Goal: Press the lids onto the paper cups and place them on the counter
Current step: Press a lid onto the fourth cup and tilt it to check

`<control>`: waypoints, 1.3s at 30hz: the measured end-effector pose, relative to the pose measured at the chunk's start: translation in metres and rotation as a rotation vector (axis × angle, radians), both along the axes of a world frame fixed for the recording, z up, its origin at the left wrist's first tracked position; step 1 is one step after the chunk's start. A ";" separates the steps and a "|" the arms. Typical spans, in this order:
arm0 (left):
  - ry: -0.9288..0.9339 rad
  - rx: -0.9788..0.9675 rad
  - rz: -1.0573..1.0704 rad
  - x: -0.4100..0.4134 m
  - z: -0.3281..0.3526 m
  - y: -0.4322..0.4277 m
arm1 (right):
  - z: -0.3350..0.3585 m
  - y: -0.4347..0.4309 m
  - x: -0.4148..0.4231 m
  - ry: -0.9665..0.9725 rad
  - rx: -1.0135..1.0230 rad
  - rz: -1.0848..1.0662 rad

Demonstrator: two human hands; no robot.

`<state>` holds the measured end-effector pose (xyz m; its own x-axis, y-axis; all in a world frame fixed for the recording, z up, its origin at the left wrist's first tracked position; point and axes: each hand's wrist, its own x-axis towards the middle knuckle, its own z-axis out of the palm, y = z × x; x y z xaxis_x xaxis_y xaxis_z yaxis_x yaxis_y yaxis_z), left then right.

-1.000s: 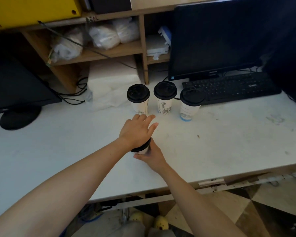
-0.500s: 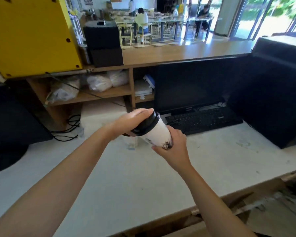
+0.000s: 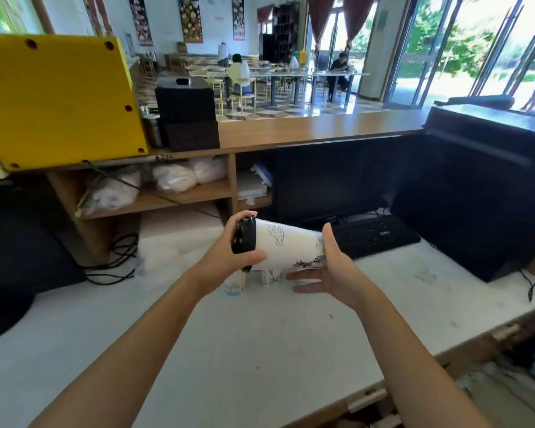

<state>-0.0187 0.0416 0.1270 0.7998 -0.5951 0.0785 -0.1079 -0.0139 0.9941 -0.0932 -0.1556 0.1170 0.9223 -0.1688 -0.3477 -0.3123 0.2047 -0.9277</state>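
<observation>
A white paper cup point(image 3: 286, 245) with dark drawings lies almost sideways in the air above the white desk point(image 3: 260, 350), its black lid point(image 3: 244, 235) pointing left. My left hand point(image 3: 229, 257) wraps the lid end of the cup. My right hand point(image 3: 325, 270) has its palm against the cup's base, its fingers spread out below. Behind the hands, the bottoms of other cups point(image 3: 235, 284) on the desk show; their lids are hidden.
A brown wooden counter point(image 3: 315, 129) runs across above the desk, with a black box point(image 3: 186, 114) and a yellow panel point(image 3: 59, 100) at its left. A monitor point(image 3: 331, 177), keyboard point(image 3: 374, 236) and black unit point(image 3: 476, 193) stand to the right. Shelves with bags are at the left.
The cup has gone from standing on the desk, with my left hand on its lid, to being lifted and tipped sideways. My view has swung up to take in the counter.
</observation>
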 end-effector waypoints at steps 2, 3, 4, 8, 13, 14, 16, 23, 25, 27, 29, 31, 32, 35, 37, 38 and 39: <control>-0.026 0.009 -0.073 0.002 -0.003 0.007 | -0.001 0.004 -0.001 -0.025 0.067 0.019; -0.019 0.018 -0.105 0.005 -0.005 0.009 | -0.003 0.005 -0.002 -0.065 0.093 -0.005; -0.013 0.033 -0.120 0.007 -0.005 0.012 | -0.006 0.005 -0.002 -0.114 0.112 -0.034; 0.141 0.060 -0.101 0.022 -0.012 0.014 | -0.017 0.006 -0.004 -0.224 0.059 -0.036; 0.394 0.090 -0.078 0.032 -0.019 0.009 | -0.021 0.007 -0.002 -0.246 -0.077 0.032; 0.416 0.092 -0.083 0.032 -0.020 0.008 | -0.023 0.006 -0.001 -0.258 -0.093 0.050; 0.453 0.084 -0.082 0.034 -0.021 0.006 | -0.025 0.003 0.001 -0.269 -0.093 0.076; 0.272 0.035 0.037 0.032 -0.025 -0.004 | -0.027 -0.004 0.012 -0.109 -0.018 0.027; 0.193 0.024 0.054 0.031 -0.029 -0.005 | -0.024 -0.004 0.014 0.018 -0.009 0.039; 0.117 0.011 0.045 0.030 -0.033 -0.006 | -0.023 -0.003 0.015 0.070 0.004 0.045; 0.072 0.024 0.009 0.030 -0.036 -0.004 | -0.023 -0.003 0.015 0.027 0.049 -0.004; 0.075 0.042 -0.043 0.032 -0.038 -0.001 | -0.022 -0.004 0.014 -0.039 0.074 -0.048; 0.083 0.051 -0.070 0.034 -0.038 0.001 | -0.023 -0.005 0.013 -0.064 0.062 -0.049; 0.236 0.014 -0.116 0.042 -0.036 0.003 | -0.023 -0.007 0.010 -0.128 0.011 -0.012; 0.392 -0.016 -0.115 0.046 -0.036 0.003 | -0.023 -0.008 0.009 -0.168 0.014 0.006; 0.432 -0.001 -0.125 0.047 -0.037 0.003 | -0.022 -0.009 0.009 -0.188 0.017 0.012; 0.451 0.024 -0.141 0.047 -0.037 0.003 | -0.021 -0.010 0.009 -0.206 0.017 0.016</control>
<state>0.0281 0.0449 0.0896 0.6622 -0.6978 -0.2730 0.3316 -0.0537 0.9419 -0.0845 -0.1657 0.0960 0.9768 -0.1489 -0.1537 -0.1193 0.2175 -0.9687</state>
